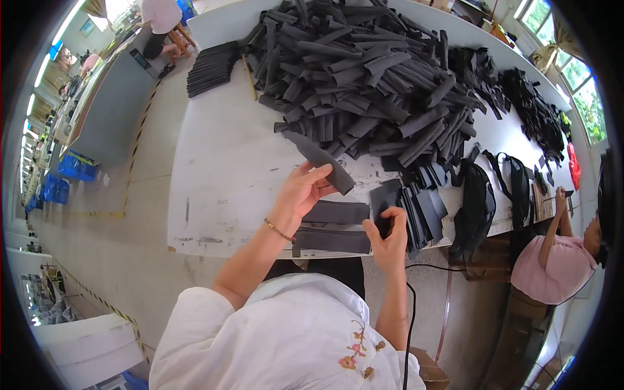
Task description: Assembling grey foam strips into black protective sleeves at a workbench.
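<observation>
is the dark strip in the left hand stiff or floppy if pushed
The dark strip is probably light: the left hand pinches it near one end. Its curved free end sticks out, suggesting it's bendy rather than limp.

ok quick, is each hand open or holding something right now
Left hand: closed, holding a curled dark strip.
Right hand: partly curled at a flat dark piece; whether it grips is unclear.

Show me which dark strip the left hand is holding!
The curled strip pinched in the left hand; the flat pair and the pile lie on the table.
</observation>
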Available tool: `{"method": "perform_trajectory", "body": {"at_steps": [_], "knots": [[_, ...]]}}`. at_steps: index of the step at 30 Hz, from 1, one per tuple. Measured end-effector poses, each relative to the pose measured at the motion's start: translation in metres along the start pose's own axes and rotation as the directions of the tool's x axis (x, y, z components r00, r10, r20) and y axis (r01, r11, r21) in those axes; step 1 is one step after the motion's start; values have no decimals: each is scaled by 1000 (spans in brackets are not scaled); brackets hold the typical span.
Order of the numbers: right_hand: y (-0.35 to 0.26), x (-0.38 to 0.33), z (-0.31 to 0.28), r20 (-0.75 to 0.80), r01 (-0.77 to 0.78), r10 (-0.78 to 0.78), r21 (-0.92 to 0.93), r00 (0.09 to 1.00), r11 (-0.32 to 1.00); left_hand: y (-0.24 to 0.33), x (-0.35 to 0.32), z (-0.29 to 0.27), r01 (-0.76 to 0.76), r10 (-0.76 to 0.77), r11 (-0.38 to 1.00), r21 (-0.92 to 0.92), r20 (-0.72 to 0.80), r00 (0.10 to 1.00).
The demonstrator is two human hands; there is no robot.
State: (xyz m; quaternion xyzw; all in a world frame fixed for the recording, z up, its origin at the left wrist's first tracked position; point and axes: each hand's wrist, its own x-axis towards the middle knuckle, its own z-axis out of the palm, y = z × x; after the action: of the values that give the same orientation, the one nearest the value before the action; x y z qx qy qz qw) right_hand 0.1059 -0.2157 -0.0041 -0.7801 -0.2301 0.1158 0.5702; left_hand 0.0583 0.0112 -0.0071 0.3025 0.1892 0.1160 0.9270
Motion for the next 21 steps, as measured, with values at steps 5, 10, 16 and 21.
{"method": "perform_trajectory", "body": {"at_steps": [5,10,16,21], "knots": [[-20,-2,6,66,340,-336,-297,939,892,7,-5,-2,10,-9,998,63,-28,1000],[-23,2,5,88,435,-438,-395,895,810,4,-5,-3,50,-50,998,39,9,999],[-36,11,3,74,494,-533,-501,843,711,2,-6,-5,111,-110,994,-4,68,992],[-35,15,-1,85,497,-564,-592,821,635,2,-8,-4,166,-157,983,-72,115,981]]}}
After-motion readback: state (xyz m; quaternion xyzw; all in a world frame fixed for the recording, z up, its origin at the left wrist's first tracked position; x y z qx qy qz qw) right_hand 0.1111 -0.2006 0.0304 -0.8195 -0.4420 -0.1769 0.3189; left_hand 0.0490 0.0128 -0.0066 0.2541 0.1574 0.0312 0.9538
